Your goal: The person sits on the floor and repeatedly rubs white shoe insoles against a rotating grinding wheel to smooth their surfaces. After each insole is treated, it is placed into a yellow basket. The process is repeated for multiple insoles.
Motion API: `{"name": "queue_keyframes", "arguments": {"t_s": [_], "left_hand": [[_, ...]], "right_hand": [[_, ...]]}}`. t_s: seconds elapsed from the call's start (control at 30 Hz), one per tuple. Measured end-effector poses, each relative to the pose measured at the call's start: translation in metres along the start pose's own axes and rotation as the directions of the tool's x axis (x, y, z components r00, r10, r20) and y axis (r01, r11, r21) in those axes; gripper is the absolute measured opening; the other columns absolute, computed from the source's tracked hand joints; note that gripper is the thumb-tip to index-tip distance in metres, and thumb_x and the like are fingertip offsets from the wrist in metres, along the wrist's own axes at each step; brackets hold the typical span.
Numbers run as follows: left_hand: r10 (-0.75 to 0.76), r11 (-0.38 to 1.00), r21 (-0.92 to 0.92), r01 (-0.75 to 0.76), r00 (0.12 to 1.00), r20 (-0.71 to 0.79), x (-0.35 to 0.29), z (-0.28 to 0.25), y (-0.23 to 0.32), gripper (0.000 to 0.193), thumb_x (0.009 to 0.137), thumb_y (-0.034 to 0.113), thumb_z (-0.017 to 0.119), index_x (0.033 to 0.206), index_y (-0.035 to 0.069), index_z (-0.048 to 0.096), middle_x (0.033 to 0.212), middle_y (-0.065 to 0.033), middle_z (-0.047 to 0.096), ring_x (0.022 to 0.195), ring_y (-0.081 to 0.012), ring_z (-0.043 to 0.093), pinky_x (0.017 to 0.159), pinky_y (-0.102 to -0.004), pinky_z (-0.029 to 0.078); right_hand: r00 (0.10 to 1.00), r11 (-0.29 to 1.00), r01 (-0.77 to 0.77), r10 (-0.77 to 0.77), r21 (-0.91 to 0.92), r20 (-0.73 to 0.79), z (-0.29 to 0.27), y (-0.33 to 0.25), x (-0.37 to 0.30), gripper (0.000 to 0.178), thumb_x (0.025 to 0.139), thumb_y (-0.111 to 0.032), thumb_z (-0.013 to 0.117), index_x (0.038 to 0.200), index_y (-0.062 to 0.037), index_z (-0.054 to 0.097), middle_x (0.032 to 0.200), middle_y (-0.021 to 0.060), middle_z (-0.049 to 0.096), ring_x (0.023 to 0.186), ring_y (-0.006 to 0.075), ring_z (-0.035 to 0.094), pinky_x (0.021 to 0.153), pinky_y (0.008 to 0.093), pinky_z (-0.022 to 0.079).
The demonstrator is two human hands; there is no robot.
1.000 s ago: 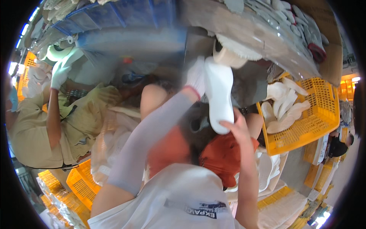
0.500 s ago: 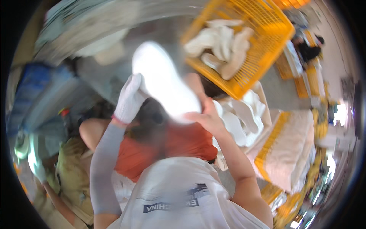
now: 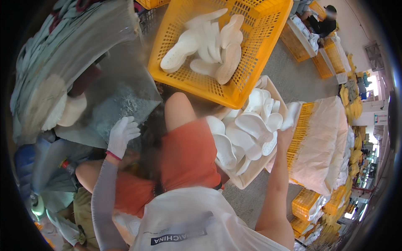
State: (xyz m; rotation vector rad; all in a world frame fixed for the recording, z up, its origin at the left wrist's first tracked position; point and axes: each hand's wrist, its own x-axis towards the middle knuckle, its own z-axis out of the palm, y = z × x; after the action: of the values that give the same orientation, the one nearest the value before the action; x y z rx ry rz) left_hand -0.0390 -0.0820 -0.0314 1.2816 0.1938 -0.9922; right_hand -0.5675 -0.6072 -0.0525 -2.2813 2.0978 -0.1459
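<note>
My left hand (image 3: 124, 134), in a white glove with a dark red cuff, hovers over my lap beside a grey sheet strewn with pale shavings (image 3: 125, 98). Its fingers are slightly spread and hold nothing. My bare right hand (image 3: 286, 134) reaches out to the right, past the edge of a cream tray (image 3: 238, 182). It grips a blurred white insole (image 3: 291, 116), which points away from me. White insoles (image 3: 251, 127) lie heaped in the tray, some with small holes. The fingers of the right hand are partly hidden.
A yellow crate (image 3: 268, 46) holding several white and tan insoles (image 3: 205, 46) stands ahead. A pale cloth sack (image 3: 320, 146) covers another yellow crate at right. Stacked greyish sheets (image 3: 75, 71) rise at far left. A person in black (image 3: 324, 25) sits at the far right.
The insole held in both hands has left my left hand. My right hand has carried an insole to the right, beyond the tray, while the left stays over my lap. The view has shifted.
</note>
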Motion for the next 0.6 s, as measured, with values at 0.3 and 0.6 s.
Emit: {"name": "queue_keyframes", "arguments": {"t_s": [0.3,0.6], "left_hand": [[-0.066,0.993,0.102,0.065,0.998,0.011,0.025,-0.010,-0.019,0.043,0.104,0.039,0.063,0.126,0.001,0.062,0.101,-0.0098,0.068,0.086,-0.0224,0.071,0.079,-0.0386,0.062],[-0.105,0.982,0.145,0.121,0.988,-0.111,0.032,-0.032,-0.033,0.034,0.102,0.031,0.066,0.122,0.004,0.066,0.100,-0.0110,0.071,0.085,-0.0222,0.072,0.076,-0.0370,0.062]], "right_hand": [[0.771,0.733,0.632,-0.559,0.254,-0.304,-0.042,-0.145,-0.029,0.052,0.084,0.005,0.065,0.135,-0.0011,0.061,0.128,0.0227,0.068,0.118,0.0402,0.064,0.102,0.0491,0.051],[0.796,0.533,-0.196,-0.403,0.823,0.451,0.113,-0.524,-0.035,0.077,0.087,-0.054,0.080,0.127,0.0092,0.064,0.113,0.0191,0.073,0.095,0.0243,0.075,0.077,0.0340,0.060]]}}
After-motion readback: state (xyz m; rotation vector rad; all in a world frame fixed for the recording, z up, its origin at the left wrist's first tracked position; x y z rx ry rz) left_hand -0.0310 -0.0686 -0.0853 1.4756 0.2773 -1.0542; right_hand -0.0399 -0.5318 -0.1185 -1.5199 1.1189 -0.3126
